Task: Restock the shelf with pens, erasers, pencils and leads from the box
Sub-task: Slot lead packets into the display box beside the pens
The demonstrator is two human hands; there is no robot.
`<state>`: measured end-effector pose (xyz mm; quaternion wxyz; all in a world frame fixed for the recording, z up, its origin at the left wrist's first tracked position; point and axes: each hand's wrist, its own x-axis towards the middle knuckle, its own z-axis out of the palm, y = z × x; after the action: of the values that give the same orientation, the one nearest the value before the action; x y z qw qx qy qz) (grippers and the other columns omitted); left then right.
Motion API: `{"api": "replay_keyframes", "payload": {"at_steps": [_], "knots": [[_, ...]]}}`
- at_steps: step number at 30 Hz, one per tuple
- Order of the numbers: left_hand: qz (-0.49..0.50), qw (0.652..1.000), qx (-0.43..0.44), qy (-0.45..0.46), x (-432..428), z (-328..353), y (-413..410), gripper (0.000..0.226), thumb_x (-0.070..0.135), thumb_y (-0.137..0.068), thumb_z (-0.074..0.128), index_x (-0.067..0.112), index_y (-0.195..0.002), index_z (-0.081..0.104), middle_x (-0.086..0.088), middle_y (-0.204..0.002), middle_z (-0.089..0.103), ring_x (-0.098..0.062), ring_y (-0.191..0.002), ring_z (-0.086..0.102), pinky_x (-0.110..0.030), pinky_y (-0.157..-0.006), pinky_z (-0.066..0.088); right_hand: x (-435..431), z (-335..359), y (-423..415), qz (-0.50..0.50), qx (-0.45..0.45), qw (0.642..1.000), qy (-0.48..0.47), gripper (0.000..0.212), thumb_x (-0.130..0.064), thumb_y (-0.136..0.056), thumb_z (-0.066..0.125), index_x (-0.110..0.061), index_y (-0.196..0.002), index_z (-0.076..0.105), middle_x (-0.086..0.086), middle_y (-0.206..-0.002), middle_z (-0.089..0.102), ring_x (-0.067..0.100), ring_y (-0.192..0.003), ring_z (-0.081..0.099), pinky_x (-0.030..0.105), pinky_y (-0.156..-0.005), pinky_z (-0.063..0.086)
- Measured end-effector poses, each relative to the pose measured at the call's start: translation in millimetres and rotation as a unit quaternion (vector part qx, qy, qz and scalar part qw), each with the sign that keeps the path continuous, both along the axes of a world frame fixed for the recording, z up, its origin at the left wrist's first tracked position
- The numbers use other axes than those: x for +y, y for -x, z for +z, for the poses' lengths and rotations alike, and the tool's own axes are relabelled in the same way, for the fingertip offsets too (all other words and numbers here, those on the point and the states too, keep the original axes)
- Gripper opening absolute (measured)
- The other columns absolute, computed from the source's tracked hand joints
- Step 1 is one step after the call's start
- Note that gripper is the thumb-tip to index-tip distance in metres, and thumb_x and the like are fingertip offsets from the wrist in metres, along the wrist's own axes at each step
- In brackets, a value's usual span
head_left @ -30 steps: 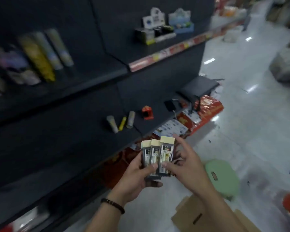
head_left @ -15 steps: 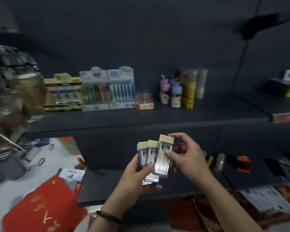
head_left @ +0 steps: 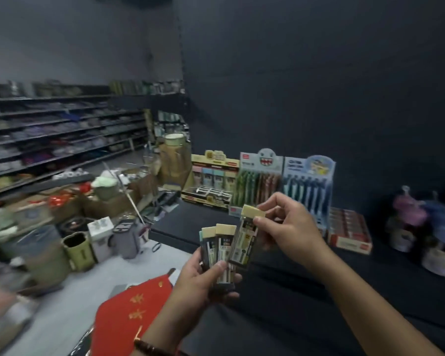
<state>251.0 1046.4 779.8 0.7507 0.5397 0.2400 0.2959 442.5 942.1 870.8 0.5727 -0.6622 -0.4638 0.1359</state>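
Your left hand grips a small fan of lead packs, with the thumb pressed across their fronts, the fingers curled behind and the cream header cards pointing up. A dark bracelet sits on that wrist. Your right hand pinches a single pack by its cream top, thumb in front and fingers behind. This pack hangs slightly tilted, higher than the fan and overlapping its right edge; you cannot tell whether it touches the others. You hold both hands above the near part of the dark shelf. Along the far side of the shelf three displays stand side by side against the back panel: a yellow display box at the left end, a pen display with a toothy cartoon header in the middle, and a blue pen display to its right. A flat red carton lies just right of the blue one. Further right stand some bottles with pink and blue tops, too blurred to read. On the floor to the left lie a red bag with gold characters, and beyond it an olive bin and a grey bin
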Motion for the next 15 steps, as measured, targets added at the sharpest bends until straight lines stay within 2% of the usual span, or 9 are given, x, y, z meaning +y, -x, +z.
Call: {"api": "replay_keyframes", "payload": {"at_steps": [3,6,11,15], "knots": [[0.054,0.999,-0.001,-0.004,41,8,-7,0.031,0.002,-0.102,0.063,0.011,-0.131,0.058,-0.024,-0.114,0.076,-0.041,-0.090,0.076,-0.043,-0.059,0.064,47,19,-24,0.019,-0.036,0.999,-0.001,0.014,-0.009,-0.097,0.076,-0.014,-0.097,0.063,0.012,-0.076,0.075,0.029,-0.063,0.075,0.055,-0.065,0.064],[0.087,0.996,0.003,-0.002,83,10,-15,0.030,0.001,-0.102,0.063,0.012,-0.129,0.059,-0.022,-0.115,0.076,-0.043,-0.096,0.077,-0.043,-0.059,0.065,91,35,-46,0.005,-0.067,0.998,0.010,0.015,-0.013,-0.097,0.077,-0.018,-0.097,0.063,0.008,-0.078,0.076,0.023,-0.067,0.076,0.054,-0.070,0.065],[0.092,0.996,-0.003,-0.001,150,9,-39,0.034,0.003,-0.100,0.065,0.014,-0.132,0.059,-0.019,-0.118,0.077,-0.047,-0.104,0.075,-0.051,-0.071,0.065,158,50,-79,-0.063,-0.165,0.983,0.050,0.015,-0.014,-0.095,0.075,-0.022,-0.092,0.062,0.000,-0.086,0.073,0.020,-0.077,0.073,0.049,-0.073,0.063],[0.087,0.996,-0.011,-0.010,207,6,-62,0.039,0.000,-0.099,0.066,0.018,-0.133,0.062,-0.019,-0.117,0.076,-0.045,-0.100,0.076,-0.054,-0.073,0.063,207,55,-103,-0.091,-0.222,0.970,0.042,0.022,-0.015,-0.097,0.073,-0.028,-0.114,0.066,-0.010,-0.101,0.066,0.015,-0.088,0.070,0.034,-0.077,0.057]]}}
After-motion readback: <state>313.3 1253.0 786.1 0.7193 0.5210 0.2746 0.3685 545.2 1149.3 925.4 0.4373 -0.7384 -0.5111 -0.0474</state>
